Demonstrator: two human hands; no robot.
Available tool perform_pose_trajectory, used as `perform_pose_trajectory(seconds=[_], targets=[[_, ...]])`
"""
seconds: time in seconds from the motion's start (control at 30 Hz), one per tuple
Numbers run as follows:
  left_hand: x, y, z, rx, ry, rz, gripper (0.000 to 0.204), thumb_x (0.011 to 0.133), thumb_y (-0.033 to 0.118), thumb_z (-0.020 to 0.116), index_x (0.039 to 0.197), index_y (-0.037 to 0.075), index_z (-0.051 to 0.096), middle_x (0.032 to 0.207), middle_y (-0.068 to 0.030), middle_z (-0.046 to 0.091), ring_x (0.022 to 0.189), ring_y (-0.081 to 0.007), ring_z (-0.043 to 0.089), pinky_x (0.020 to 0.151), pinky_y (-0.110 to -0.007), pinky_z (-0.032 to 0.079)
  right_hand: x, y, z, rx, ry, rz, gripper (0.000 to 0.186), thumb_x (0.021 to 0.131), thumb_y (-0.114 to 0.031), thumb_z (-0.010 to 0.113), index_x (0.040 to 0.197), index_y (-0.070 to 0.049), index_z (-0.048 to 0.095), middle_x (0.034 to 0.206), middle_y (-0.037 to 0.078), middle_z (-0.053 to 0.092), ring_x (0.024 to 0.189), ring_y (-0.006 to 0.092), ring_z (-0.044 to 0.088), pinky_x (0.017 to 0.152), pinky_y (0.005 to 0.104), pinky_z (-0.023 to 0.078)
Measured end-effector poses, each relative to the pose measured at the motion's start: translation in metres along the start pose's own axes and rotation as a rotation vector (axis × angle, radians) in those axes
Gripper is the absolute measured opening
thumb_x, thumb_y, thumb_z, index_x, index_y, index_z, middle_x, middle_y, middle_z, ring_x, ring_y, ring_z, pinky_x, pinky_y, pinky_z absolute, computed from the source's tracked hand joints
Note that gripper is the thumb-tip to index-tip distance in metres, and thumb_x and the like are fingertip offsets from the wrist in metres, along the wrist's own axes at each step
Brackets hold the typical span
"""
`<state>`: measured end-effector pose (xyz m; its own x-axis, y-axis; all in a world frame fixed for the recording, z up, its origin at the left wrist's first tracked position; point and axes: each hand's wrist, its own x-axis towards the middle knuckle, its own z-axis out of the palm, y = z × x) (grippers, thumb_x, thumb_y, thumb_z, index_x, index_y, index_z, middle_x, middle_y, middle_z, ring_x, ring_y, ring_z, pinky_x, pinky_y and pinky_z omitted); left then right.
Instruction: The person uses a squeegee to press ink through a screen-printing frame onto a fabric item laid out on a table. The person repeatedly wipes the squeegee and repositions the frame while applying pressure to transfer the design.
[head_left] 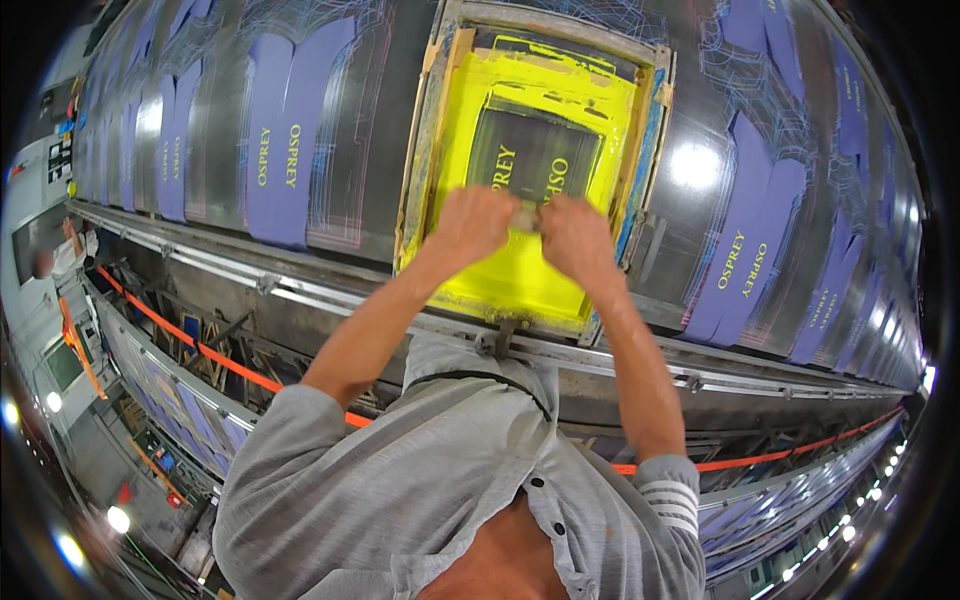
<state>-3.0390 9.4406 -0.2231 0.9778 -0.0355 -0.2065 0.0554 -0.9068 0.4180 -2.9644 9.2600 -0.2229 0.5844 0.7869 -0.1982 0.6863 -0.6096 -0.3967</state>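
Both my fists are closed side by side on a squeegee [527,214], of which only a short pale stretch of handle shows between them. My left hand [474,226] grips its left end and my right hand [577,236] its right end. The rest of the tool is hidden under my fingers. It stands over a screen-printing frame [428,130] smeared with bright yellow ink [520,275]. Just beyond my hands, a dark window in the screen [530,140] shows yellow lettering, partly covered by my fists. Thick ink lies around that window and at the far end of the frame.
Purple fabric pieces [282,90] with yellow print lie along the dark printing table [375,150], on both sides of the frame. A metal rail [300,290] runs along its near edge. Behind me is an orange strip [230,362]; another person [70,245] stands far left.
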Motion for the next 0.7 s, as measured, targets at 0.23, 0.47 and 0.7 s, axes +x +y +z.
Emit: perform_pose_trajectory(seconds=[0.23, 0.47, 0.7], targets=[[-0.043, 0.006, 0.013, 0.005, -0.081, 0.001, 0.013, 0.072, 0.009, 0.064, 0.08, 0.013, 0.073, 0.076, -0.0139, 0.069, 0.076, -0.0354, 0.069, 0.063, -0.049, 0.054, -0.034, -0.022, 0.012, 0.049, -0.136, 0.037, 0.011, 0.079, -0.012, 0.062, 0.082, -0.007, 0.071, 0.082, 0.015, 0.068, 0.078, 0.0362, 0.07, 0.075, 0.0469, 0.057], [0.122, -0.018, -0.06, 0.139, -0.05, 0.037, 0.011, 0.074, 0.014, 0.07, 0.082, 0.012, 0.077, 0.08, -0.0162, 0.072, 0.075, -0.0359, 0.071, 0.064, -0.047, 0.055, 0.107, 0.064, -0.065, -0.084, -0.205, 0.106, 0.02, 0.08, -0.017, 0.059, 0.093, -0.016, 0.074, 0.093, 0.014, 0.074, 0.089, 0.0367, 0.071, 0.077, 0.0493, 0.056], [0.095, -0.019, -0.027, 0.097, 0.029, 0.033, 0.013, 0.07, 0.008, 0.067, 0.08, 0.014, 0.073, 0.074, -0.0133, 0.069, 0.07, -0.0338, 0.069, 0.061, -0.047, 0.053, 0.077, 0.044, -0.043, -0.081, -0.05, 0.062, 0.01, 0.078, -0.012, 0.064, 0.084, -0.007, 0.071, 0.087, 0.014, 0.067, 0.083, 0.0357, 0.069, 0.078, 0.0488, 0.055]])
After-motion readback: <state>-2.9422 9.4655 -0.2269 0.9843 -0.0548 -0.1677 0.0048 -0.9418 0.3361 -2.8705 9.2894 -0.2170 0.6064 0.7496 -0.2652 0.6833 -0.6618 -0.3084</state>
